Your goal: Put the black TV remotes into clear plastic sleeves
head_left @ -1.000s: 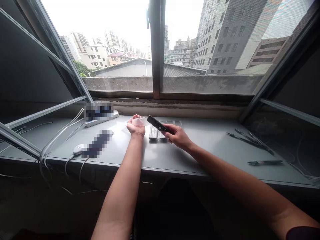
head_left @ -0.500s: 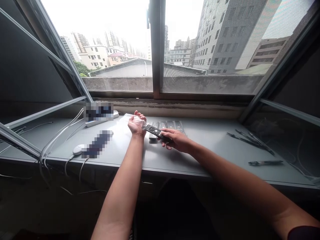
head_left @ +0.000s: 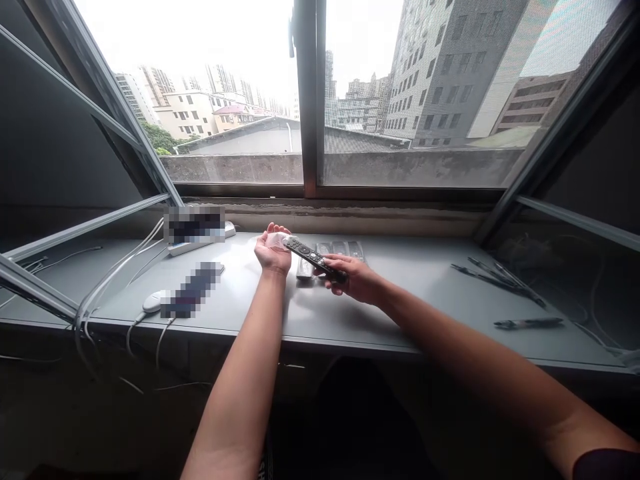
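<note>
Diagonally forward-left: remote (head_left: 310, 256) | right fingers (head_left: 337, 259) gripping it | left fingers (head_left: 279, 228) holding plastic (head_left: 276, 241), apparently

Right hand (head_left: 356, 277) grips long black button-studded remote (head_left: 304, 251), tilted; left hand (head_left: 274, 259), palm up, holds thin clear plastic wrapper (head_left: 278, 241). Dark slim clear-wrapped remotes (head_left: 339, 249) lie on smooth grey tabletop (head_left: 415, 267).

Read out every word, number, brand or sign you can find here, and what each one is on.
"SH", perhaps "HS": sideways white letters on a dark thing at the bottom edge.
Remote in the right hand: button marks too small to read.
Other remotes: too small.
Pixelated patches at left: unreadable.
</note>
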A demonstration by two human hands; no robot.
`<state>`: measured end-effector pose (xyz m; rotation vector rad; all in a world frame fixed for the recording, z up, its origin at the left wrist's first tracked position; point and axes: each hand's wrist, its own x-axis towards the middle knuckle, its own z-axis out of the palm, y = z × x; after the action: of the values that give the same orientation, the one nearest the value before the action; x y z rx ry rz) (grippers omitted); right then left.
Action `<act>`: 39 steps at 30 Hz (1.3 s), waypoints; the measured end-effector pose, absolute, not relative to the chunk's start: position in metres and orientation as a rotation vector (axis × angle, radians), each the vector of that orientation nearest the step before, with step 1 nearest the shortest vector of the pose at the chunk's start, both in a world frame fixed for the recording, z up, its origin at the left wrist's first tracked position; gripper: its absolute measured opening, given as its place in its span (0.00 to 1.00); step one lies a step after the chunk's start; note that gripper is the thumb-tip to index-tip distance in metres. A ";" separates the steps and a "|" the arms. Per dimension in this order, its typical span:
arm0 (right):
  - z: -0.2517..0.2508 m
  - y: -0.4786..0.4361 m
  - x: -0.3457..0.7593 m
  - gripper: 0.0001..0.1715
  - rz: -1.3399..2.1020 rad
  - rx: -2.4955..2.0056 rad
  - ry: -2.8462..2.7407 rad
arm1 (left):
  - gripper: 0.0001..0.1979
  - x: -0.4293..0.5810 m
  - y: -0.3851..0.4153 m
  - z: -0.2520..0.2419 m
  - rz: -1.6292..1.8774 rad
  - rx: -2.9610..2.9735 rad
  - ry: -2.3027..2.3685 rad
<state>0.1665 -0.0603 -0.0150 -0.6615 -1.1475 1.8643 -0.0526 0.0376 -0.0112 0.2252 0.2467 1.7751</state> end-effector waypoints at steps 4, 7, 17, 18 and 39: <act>-0.012 -0.063 0.166 0.10 1.910 -0.651 -1.182 | 0.17 -0.048 0.031 -0.007 1.679 0.282 0.201; -0.013 -0.062 0.165 0.12 1.887 -0.650 -1.171 | 0.16 -0.047 0.030 -0.007 1.604 0.314 0.179; -0.018 -0.060 0.165 0.20 1.793 -0.661 -1.223 | 0.14 -0.048 0.034 -0.009 1.696 0.279 0.209; -0.017 -0.060 0.165 0.20 1.792 -0.662 -1.240 | 0.14 -0.047 0.034 -0.009 1.676 0.289 0.208; -0.017 -0.062 0.159 0.27 1.591 -0.787 -1.248 | 0.13 -0.038 0.023 -0.005 1.580 0.532 0.312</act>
<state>0.1592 -0.0621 -0.0168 -0.7872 -1.2481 1.5914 -0.0377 0.0228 -0.0054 0.5320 0.3122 1.5804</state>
